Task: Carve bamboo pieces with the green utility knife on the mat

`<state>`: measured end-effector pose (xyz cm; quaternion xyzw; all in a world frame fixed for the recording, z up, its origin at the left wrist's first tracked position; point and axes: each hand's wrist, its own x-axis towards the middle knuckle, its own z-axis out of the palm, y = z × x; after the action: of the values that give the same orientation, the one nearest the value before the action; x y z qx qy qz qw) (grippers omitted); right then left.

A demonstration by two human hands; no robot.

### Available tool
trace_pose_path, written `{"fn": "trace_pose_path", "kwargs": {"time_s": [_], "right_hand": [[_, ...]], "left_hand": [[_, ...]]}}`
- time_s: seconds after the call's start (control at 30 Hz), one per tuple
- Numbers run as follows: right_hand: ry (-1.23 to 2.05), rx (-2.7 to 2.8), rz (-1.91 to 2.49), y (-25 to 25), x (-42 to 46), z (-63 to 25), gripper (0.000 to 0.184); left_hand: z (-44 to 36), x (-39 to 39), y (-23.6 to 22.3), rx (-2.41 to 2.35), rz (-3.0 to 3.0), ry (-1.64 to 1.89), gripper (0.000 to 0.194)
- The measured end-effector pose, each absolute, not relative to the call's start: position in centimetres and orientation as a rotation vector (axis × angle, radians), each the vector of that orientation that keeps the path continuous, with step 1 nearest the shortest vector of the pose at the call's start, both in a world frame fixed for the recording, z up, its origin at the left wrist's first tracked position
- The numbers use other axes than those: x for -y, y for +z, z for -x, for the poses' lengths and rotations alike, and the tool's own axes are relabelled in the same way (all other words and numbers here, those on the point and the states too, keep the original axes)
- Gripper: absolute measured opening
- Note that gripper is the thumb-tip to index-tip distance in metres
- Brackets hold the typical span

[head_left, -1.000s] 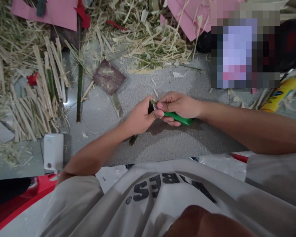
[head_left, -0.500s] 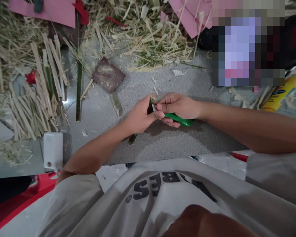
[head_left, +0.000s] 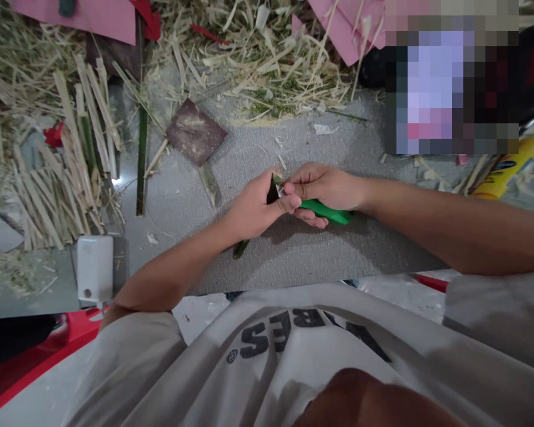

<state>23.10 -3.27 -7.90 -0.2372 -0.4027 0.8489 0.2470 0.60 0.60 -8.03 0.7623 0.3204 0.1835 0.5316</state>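
Observation:
My left hand (head_left: 254, 204) is closed around a dark green bamboo strip (head_left: 241, 248). One end of the strip pokes out below the palm, and its pale cut tip shows above the fingers. Closed on a green utility knife (head_left: 330, 212), my right hand (head_left: 324, 185) sits just to the right. The knife's blade lies against the strip near its upper end, with my left thumb beside it. Fingers hide most of the blade and the middle of the strip.
Split bamboo sticks (head_left: 40, 190) lie at the left near a white device (head_left: 95, 267). A dusty brown square (head_left: 196, 131) rests on the grey tabletop (head_left: 338, 255). Shavings (head_left: 271, 71) heap up behind, with pink paper (head_left: 342, 29). A yellow tube (head_left: 511, 169) lies at the right.
My right hand and the green utility knife have shifted slightly right, and the knife handle has rolled a little. My left hand stays nearly still on the bamboo strip.

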Motion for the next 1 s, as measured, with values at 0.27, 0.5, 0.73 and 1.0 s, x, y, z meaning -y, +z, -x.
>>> {"fn": "trace_pose_path", "kwargs": {"time_s": [0.27,0.5,0.73,1.0], "right_hand": [[2.299,1.057,0.625,-7.63,3.39,-22.94,0.056],[2.124,1.064,0.675,-8.08,3.78,-22.57,0.055],[2.312,1.074,0.618,-7.82,3.38,-23.13,0.053],[2.226,1.025,0.644,-7.81,3.68,-22.64,0.053]], "left_hand": [[-0.56,-0.74,-8.14,-0.718,-1.868,0.437,0.081],[-0.63,-0.33,-8.16,-0.770,-1.886,0.494,0.079],[-0.54,-0.39,-7.58,-0.795,-1.892,0.414,0.078],[-0.59,-0.21,-7.80,-0.816,-1.927,0.448,0.081]]}}
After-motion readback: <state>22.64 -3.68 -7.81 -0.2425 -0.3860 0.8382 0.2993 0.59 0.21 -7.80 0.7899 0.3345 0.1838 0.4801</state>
